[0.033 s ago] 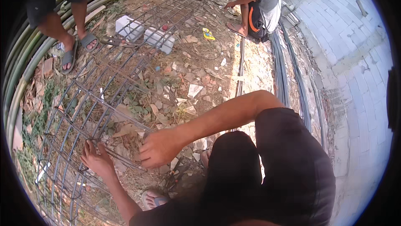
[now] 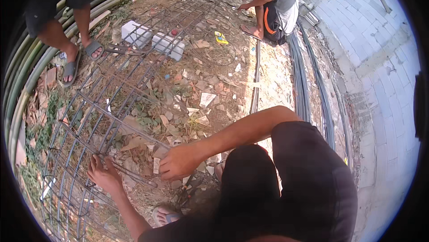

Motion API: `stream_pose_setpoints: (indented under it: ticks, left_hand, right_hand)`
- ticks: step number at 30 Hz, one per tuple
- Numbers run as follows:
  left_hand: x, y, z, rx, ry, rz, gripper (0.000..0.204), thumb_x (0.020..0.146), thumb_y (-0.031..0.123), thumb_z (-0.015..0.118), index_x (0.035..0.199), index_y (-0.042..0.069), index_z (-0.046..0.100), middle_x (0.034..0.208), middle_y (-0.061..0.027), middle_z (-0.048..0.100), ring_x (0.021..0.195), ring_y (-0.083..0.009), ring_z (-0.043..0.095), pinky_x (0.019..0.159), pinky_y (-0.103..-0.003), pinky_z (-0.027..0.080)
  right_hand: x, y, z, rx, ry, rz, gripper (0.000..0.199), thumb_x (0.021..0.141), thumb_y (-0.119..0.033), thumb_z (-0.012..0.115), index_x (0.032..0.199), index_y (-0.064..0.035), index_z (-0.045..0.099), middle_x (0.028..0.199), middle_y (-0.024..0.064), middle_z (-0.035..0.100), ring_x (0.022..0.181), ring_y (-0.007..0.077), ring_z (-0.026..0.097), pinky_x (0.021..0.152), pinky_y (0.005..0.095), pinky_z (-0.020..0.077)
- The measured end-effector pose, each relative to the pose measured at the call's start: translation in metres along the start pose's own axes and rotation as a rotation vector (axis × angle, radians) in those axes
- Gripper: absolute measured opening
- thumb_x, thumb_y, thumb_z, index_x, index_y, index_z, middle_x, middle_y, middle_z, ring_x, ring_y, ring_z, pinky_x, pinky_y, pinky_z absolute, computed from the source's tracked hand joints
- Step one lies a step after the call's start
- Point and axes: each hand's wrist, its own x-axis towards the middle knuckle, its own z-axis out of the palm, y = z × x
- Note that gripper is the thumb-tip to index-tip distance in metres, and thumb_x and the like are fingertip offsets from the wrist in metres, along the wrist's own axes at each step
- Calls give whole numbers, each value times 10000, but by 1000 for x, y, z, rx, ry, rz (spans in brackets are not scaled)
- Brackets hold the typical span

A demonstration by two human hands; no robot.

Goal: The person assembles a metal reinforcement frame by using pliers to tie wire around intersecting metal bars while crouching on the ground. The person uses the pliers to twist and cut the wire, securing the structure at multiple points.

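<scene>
A long cage of dark steel rebar [image 2: 88, 146] lies over the ground, running from the near left to the far middle. At a bar crossing on its near part, my left hand [image 2: 106, 177] has its fingers bent round the steel. My right hand [image 2: 180, 160] is curled in a loose fist just right of the cage, beside the ends of two rods [image 2: 142, 179]. What its fingers hold, if anything, is hidden by the back of the hand.
Pale blocks [image 2: 167, 47] sit within the far cage. A person in sandals [image 2: 70, 70] stands far left by bamboo poles [image 2: 33, 78]; another person [image 2: 279, 7] squats far right. Rebar bundles [image 2: 301, 90] run along the block wall [image 2: 393, 103]. Broken tile [image 2: 207, 99] litters the ground.
My right hand has shifted slightly right, away from the cage. My left hand stays at the same bar crossing. The whole view has tilted a little.
</scene>
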Motion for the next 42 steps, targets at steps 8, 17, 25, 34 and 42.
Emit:
stream_pose_setpoints:
  ticks: [8,17,25,34,42]
  left_hand:
    - [0,1,-3,4,-80,-38,466,1013,270,630,1351,-51,641,1408,-217,616,1349,-373,501,1179,-527,351]
    - [3,6,5,-27,-28,-39,482,1015,279,630,1359,-59,633,1397,-219,626,1366,-372,508,1220,-525,310]
    - [-2,7,0,-83,49,1,476,1022,290,610,1355,-49,638,1391,-204,630,1370,-356,504,1244,-523,258]
    - [-11,5,7,-277,164,-53,689,919,224,719,1514,-1,456,1464,-204,553,1407,-362,455,1248,-552,224]
    - [-28,44,16,-871,114,-644,742,901,324,756,1424,-78,416,1289,-282,540,1214,-400,535,1023,-488,435]
  right_hand:
    - [-69,-58,201,56,214,228,409,929,-338,671,1237,-74,618,1273,151,563,1244,305,532,1100,536,389]
    - [-54,-48,198,-1,23,163,363,938,-328,643,1188,-66,602,1167,117,572,1156,291,566,1010,493,437]
    - [-101,-51,175,542,-141,502,411,963,-303,638,1214,16,567,1059,196,571,941,374,626,778,485,535]
    - [-167,-67,-38,350,-589,1292,343,901,-105,642,1212,-35,515,857,269,704,851,438,714,723,517,530]
    - [-33,-28,-185,-219,-66,824,227,763,52,625,962,-32,554,961,154,628,834,415,642,693,498,504]
